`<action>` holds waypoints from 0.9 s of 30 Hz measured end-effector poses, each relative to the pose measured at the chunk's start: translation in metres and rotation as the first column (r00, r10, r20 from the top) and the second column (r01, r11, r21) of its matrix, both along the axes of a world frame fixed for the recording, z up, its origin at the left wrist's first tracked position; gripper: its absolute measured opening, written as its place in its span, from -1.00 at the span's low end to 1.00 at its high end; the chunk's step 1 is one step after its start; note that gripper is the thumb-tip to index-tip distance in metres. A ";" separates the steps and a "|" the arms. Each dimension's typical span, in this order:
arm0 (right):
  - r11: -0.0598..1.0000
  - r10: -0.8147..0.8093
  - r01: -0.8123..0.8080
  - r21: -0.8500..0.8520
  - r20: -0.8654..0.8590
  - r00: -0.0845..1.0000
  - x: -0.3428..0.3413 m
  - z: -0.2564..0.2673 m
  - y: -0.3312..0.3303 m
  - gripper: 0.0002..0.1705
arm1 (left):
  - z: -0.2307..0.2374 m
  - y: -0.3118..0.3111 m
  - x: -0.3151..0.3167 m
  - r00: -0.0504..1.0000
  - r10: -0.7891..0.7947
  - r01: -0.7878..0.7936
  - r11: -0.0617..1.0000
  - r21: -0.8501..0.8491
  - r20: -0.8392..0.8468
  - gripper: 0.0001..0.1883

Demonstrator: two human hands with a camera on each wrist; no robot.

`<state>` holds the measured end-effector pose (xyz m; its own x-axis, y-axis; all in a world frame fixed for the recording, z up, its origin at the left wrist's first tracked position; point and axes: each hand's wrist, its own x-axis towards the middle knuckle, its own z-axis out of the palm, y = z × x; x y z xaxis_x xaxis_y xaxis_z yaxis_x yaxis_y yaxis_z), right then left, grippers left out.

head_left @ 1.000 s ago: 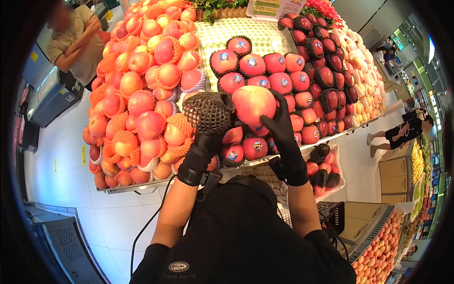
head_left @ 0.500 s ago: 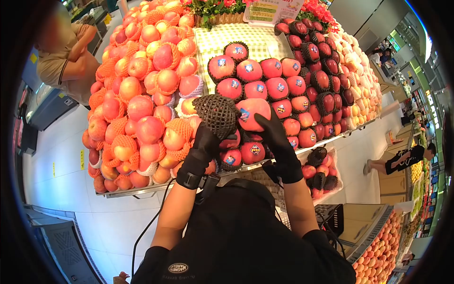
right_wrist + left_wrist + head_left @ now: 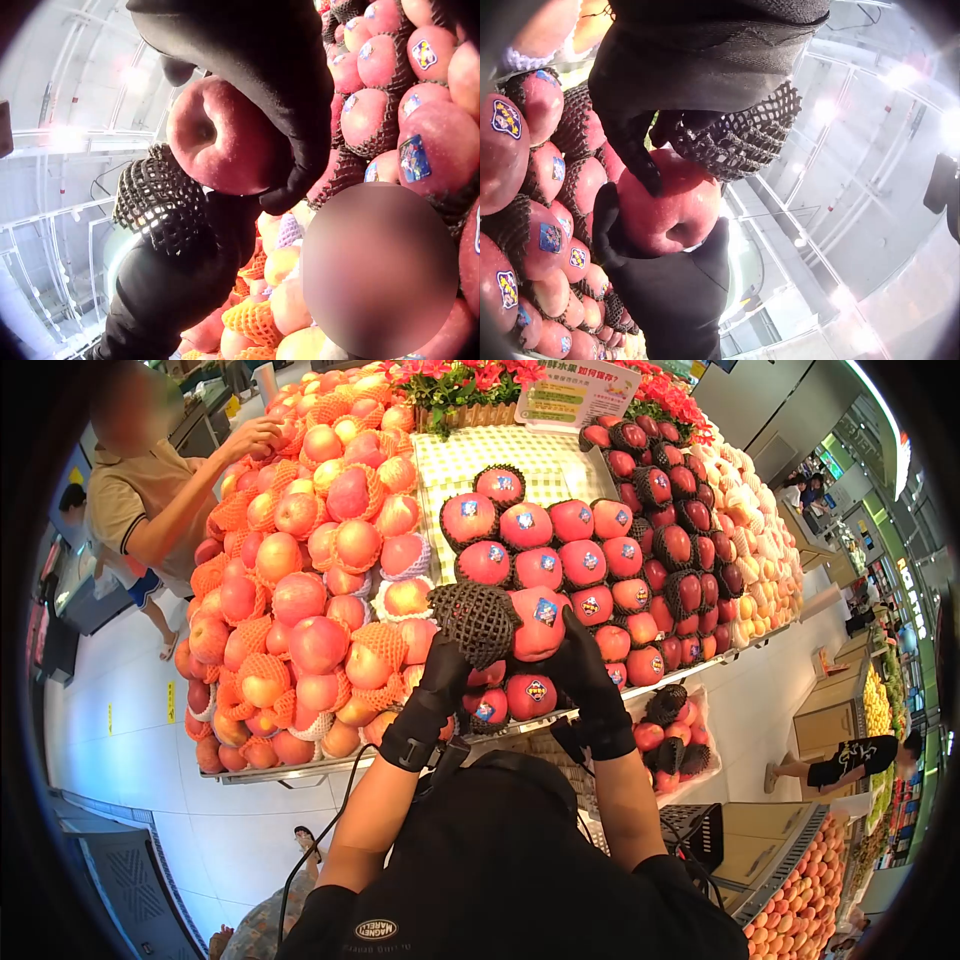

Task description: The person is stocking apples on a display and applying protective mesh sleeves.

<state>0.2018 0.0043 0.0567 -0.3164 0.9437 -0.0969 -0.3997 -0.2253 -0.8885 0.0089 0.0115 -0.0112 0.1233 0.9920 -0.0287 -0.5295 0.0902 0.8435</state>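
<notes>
Left hand (image 3: pixel 440 672): we grip black net (image 3: pixel 474 624) | right hand (image 3: pixel 588 674): we grasp apple (image 3: pixel 538 624) | box (image 3: pixel 713 764) by stand's (image 3: pixel 330 767) near edge: apples (image 3: pixel 649 737)

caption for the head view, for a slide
Gloved right hand grips a stickered red apple beside a black mesh net held in the left hand, before rows of apples.

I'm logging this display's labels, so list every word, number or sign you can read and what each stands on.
"MAGNETI MARELLI": oval badge on the wearer's black shirt; lettering beside it is too small.
"鲜水果 如何保存?": heading on the display card; its smaller lines are unreadable.
Stickers on the held apple and displayed apples: too small or blurred.
</notes>
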 end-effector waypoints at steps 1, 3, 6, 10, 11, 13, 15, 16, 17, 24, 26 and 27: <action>0.998 0.004 -0.004 -0.058 -0.012 1.000 -0.003 0.007 -0.002 -0.44 | 0.003 -0.001 0.000 0.999 -0.002 0.004 0.999 -0.044 0.047 -0.68; 0.984 -0.010 -0.005 -0.179 -0.087 0.996 -0.010 0.011 -0.001 -0.44 | 0.011 -0.002 -0.002 0.999 -0.026 0.026 1.000 -0.002 0.030 -0.68; 0.998 -0.059 0.065 -0.027 0.181 0.982 0.003 -0.015 0.007 -0.38 | 0.023 -0.004 -0.007 1.000 -0.013 0.011 0.998 -0.061 -0.025 -0.68; 0.994 -0.109 0.107 0.018 0.150 0.983 0.029 -0.029 0.010 -0.52 | 0.021 0.015 -0.019 0.927 0.144 -0.174 0.983 -0.057 -0.346 -0.67; 0.977 -0.170 0.113 0.178 0.350 0.921 0.031 -0.026 0.006 -0.54 | 0.002 0.025 -0.025 0.897 0.196 -0.189 0.980 0.058 -0.396 -0.63; 0.856 -0.332 -0.042 0.516 0.610 0.720 0.038 -0.020 0.007 -0.42 | 0.017 0.031 -0.028 0.871 0.204 -0.174 0.979 0.106 -0.447 -0.70; 0.964 -0.203 0.160 0.211 0.201 0.958 0.034 -0.006 0.003 -0.34 | 0.032 0.035 -0.029 0.822 0.228 -0.165 0.972 0.165 -0.521 -0.73; 0.982 -0.186 0.187 0.020 -0.045 0.981 0.031 0.005 0.000 -0.30 | 0.033 0.039 -0.029 0.784 0.247 -0.166 0.968 0.190 -0.570 -0.73; 0.983 -0.170 0.169 0.064 0.007 0.985 0.030 0.013 -0.005 -0.26 | 0.035 0.043 -0.029 0.742 0.263 -0.163 0.963 0.215 -0.617 -0.72; 0.768 -0.384 -0.069 0.636 0.545 0.746 0.022 0.022 -0.018 -0.47 | 0.009 0.072 -0.012 0.745 0.259 -0.134 0.961 0.242 -0.614 -0.67; 0.791 -0.423 -0.014 0.612 0.563 0.710 0.016 0.024 -0.022 -0.45 | -0.011 0.083 -0.010 0.634 0.320 -0.040 0.923 0.383 -0.704 -0.65; 0.923 -0.257 0.097 0.372 0.407 0.876 0.006 0.035 -0.026 -0.42 | -0.017 0.087 -0.005 0.679 0.296 -0.063 0.935 0.349 -0.672 -0.65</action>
<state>0.2077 -0.0213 0.0919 -0.1398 0.9801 0.1412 0.0467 0.1490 -0.9877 0.0039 0.0985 -0.0282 0.0006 0.9696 0.2446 0.2518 -0.2368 0.9384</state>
